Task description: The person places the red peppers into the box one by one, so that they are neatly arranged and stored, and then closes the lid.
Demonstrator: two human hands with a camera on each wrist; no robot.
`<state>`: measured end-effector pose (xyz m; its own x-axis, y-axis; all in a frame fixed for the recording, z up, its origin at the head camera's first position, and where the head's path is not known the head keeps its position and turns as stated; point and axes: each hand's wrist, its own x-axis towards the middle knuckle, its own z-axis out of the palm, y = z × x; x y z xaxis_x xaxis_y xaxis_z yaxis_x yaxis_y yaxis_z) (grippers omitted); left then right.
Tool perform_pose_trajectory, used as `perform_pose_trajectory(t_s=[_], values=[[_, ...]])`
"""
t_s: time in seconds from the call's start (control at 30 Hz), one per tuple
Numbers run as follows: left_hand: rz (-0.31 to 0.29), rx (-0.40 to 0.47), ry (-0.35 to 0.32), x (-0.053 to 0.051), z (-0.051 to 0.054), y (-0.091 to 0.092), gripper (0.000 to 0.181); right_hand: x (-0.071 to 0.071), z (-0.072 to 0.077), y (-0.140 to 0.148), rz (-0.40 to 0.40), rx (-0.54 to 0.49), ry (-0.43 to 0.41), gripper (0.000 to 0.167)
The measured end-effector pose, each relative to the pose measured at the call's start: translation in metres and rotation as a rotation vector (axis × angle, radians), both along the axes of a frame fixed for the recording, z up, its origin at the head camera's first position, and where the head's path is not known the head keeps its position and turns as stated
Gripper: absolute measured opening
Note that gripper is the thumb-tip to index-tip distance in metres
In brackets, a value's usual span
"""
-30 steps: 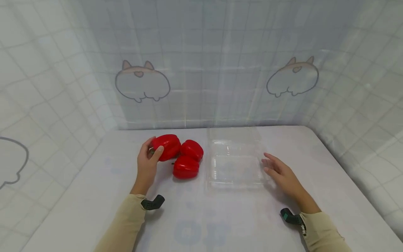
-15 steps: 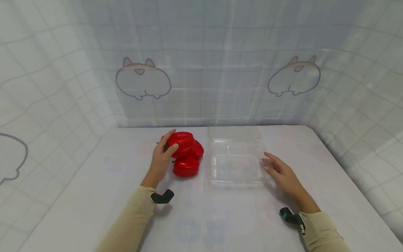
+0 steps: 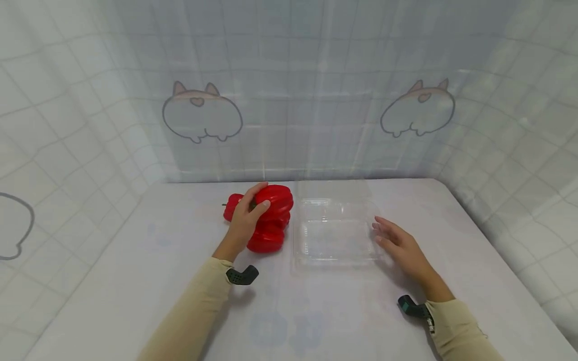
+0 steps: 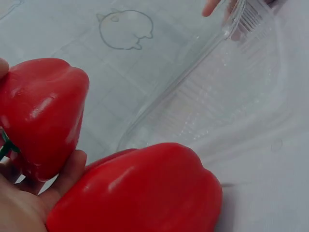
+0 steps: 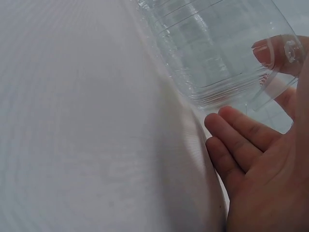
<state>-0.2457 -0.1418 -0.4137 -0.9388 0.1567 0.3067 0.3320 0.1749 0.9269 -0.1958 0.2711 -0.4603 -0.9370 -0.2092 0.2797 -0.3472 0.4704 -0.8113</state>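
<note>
My left hand [image 3: 242, 222] grips a red bell pepper [image 3: 276, 199] by its stem end, held over other red peppers. In the left wrist view this pepper [image 4: 44, 111] has a green stem between the fingers, and another pepper [image 4: 145, 193] lies below it. One more pepper [image 3: 232, 204] lies left of the hand, partly behind it. A clear plastic container [image 3: 336, 240] stands right of the peppers. Beside its right wall is my right hand [image 3: 402, 249], fingers loosely extended; in the right wrist view the thumb shows through the clear wall [image 5: 207, 43].
The container's clear lid [image 3: 334, 189] lies folded back behind it. A white table [image 3: 280, 301] carries everything, with hanging cloth walls [image 3: 307, 100] at the back and both sides. Black devices [image 3: 242, 275] are strapped at the wrists.
My left hand has carried its pepper to the right, over the other peppers, uncovering the one at the left. My right hand has stayed beside the container.
</note>
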Motion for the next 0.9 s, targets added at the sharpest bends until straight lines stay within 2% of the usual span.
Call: perform_pose_trajectory(t_s=[0.23, 0.4, 0.67, 0.9], values=[[0.002, -0.038, -0.029, -0.002, 0.006, 0.003, 0.069, 0.001, -0.002, -0.003, -0.012, -0.028, 0.005, 0.054], [0.013, -0.088, -0.07, -0.003, 0.015, 0.013, 0.076, 0.003, 0.0, -0.004, -0.059, -0.028, -0.035, 0.051], [0.085, -0.256, -0.008, -0.002, 0.027, 0.033, 0.078, 0.001, -0.001, -0.002, -0.044, -0.035, -0.052, 0.05], [0.02, -0.303, -0.026, -0.004, 0.033, 0.044, 0.076, 0.001, 0.0, -0.004, -0.03, -0.019, -0.015, 0.048]])
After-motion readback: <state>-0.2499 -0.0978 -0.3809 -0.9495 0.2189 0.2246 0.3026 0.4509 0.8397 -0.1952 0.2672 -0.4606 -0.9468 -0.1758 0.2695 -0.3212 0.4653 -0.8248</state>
